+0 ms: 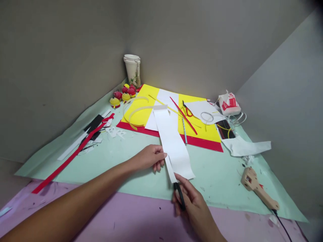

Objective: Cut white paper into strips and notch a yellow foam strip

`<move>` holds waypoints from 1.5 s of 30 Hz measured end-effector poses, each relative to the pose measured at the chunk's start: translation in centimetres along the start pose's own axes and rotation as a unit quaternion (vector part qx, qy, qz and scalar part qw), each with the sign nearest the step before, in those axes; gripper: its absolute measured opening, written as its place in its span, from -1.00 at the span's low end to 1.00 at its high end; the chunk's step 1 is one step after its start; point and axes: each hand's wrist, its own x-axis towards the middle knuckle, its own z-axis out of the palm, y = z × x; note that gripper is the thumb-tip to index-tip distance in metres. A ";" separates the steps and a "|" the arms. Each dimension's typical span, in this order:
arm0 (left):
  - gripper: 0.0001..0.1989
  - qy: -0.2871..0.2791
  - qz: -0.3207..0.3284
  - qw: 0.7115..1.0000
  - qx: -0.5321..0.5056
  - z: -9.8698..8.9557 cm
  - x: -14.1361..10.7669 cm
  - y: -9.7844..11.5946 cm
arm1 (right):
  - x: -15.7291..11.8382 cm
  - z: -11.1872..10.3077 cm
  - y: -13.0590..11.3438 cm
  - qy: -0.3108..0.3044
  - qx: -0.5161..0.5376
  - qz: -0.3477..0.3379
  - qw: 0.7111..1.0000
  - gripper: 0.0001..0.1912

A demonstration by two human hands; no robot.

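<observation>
Red paper, cut into a long strip (73, 157), slants across the left of the pale green sheet (141, 181), its near end lying past the near edge; beside it are black scraps (94, 123) and a white cut-out (114, 132) with holes, so from where I stand a good deal of cutting looks finished. By the far left edge, a cluster of red and yellow round pieces (126, 97) seems already made up. Mid-sheet, the white paper (175, 148) reaches from on top of the yellow card (210, 134) toward the near edge, and a narrow sliver (170, 167) stands parted from its left side at the near end only; farther up I see no gap, so I'd judge that cut part done, with much of the length left. Near the right near corner lies the glue gun (259, 190), unheld. The left arm stretches in from the near left, the left hand (153, 157) pinching the white paper's left edge, its lower fingers curled. The right hand (190, 196) reaches in from the near side, fingers wrapped round what look like black-handled scissors (180, 194), index finger extended along the paper; the blades are hidden, so I cannot tell whether they are apart.
</observation>
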 end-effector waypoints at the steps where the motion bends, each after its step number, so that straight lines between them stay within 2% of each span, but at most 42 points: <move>1: -0.75 0.000 0.000 1.000 -0.001 0.0 0.0 0.0 | 0.0 0.0 0.0 -0.002 0.000 0.000 1.000 -0.43; 45: -0.78 -0.012 0.009 1.000 0.008 -0.2 0.2 -0.4 | -0.2 0.5 -0.7 0.015 -0.010 0.001 1.000 -0.41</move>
